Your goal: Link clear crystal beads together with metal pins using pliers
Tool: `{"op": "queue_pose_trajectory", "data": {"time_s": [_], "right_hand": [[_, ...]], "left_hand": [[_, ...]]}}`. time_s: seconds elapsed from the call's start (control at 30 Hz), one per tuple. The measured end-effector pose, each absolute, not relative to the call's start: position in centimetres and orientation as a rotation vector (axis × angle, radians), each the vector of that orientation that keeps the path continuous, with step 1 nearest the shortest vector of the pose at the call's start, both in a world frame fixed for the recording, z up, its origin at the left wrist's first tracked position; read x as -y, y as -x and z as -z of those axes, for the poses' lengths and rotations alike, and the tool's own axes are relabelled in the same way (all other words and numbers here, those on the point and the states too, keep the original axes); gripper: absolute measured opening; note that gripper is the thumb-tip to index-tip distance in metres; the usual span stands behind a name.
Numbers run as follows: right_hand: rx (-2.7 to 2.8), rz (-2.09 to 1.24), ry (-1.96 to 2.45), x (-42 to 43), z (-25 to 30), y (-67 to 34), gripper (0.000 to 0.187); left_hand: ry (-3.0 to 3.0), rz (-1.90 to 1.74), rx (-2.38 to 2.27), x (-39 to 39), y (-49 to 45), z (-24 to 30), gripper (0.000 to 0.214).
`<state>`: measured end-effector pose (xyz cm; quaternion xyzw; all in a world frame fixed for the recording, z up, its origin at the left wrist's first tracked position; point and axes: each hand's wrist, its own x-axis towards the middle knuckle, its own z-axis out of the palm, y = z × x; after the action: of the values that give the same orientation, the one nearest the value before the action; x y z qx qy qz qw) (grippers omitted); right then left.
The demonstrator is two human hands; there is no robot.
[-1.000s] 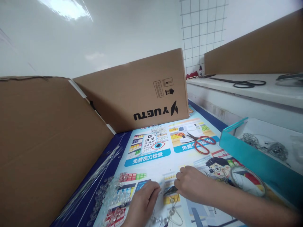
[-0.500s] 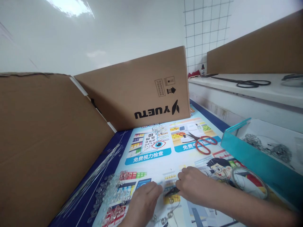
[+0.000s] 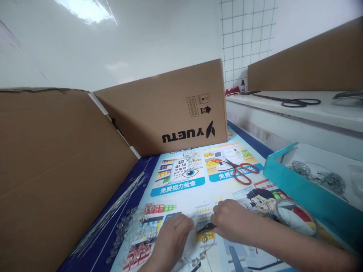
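Note:
My right hand (image 3: 228, 218) is closed around a pair of dark-jawed pliers (image 3: 206, 228), whose handles are hidden in the fist. Their tip points left, toward my left hand (image 3: 176, 236). The fingers of that hand are pinched together, and whatever is between them is hidden or too fine to make out. Just below the pliers, a thin wire strung with clear round beads (image 3: 195, 261) curves over the printed sheet. Loose clear beads (image 3: 136, 230) lie scattered to the left of my left hand.
Red-handled scissors (image 3: 243, 173) lie beyond my right hand. A bundle of straight wires (image 3: 113, 211) rests along the left. At right are a roll of clear tape (image 3: 296, 217) and a teal box (image 3: 306, 189) with wire coils. Cardboard panels (image 3: 170, 109) stand behind and left.
My left hand has shifted slightly up, close to the plier tip. My right hand keeps its grip on the pliers almost in place. The camera view has moved a little.

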<state>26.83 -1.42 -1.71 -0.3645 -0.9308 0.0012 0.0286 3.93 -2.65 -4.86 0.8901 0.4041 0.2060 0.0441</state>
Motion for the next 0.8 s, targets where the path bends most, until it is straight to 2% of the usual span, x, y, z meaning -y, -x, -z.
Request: {"op": "queue_pose_trajectory", "data": {"time_s": [0.3, 0.8], "right_hand": [[2.866, -0.083, 1.155, 1.8, 1.1, -26.6, 0.021], [2.733, -0.092, 1.283, 2.3, 2.8, -26.0, 0.024]], "left_hand": [[-2.325, -0.565, -1.318, 2.6, -3.7, 5.2, 0.021], [-2.449, -0.542, -1.446, 2.6, -3.6, 5.5, 0.017]]}}
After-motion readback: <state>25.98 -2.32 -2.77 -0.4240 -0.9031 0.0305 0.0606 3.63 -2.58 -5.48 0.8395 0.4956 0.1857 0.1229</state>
